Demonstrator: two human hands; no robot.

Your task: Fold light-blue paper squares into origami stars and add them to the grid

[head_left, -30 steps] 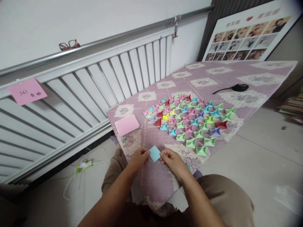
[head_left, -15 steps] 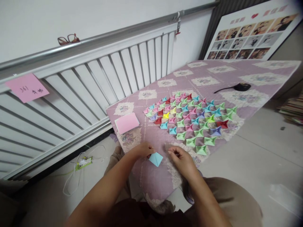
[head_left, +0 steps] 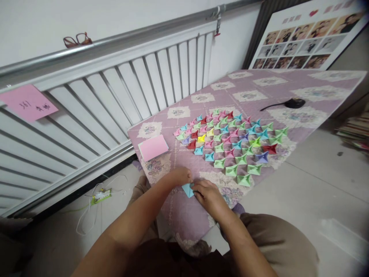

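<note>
A small folded sheet of light-blue paper [head_left: 188,190] lies on the near corner of the table, with crease lines on its face. My left hand [head_left: 181,176] is closed at the paper's upper edge, its fingertips bent down by it. From the other side my right hand [head_left: 208,195] presses curled fingers on the paper's right edge, hiding that part. Beyond my hands stand several rows of small folded paper boats [head_left: 230,153] in green, pink, blue, red and yellow. A stack of pink paper sheets [head_left: 155,148] lies to the left.
A floral purple tablecloth [head_left: 178,223] covers the table. A black corded object [head_left: 294,103] lies at the far right. Along the left runs a white radiator [head_left: 115,100] with a pink note [head_left: 29,103] and glasses [head_left: 77,40]. A power strip [head_left: 101,196] sits on the floor.
My right hand has moved left onto the blue paper's right side. My left hand has shifted slightly up and right along its upper edge. The view has tilted a little.
</note>
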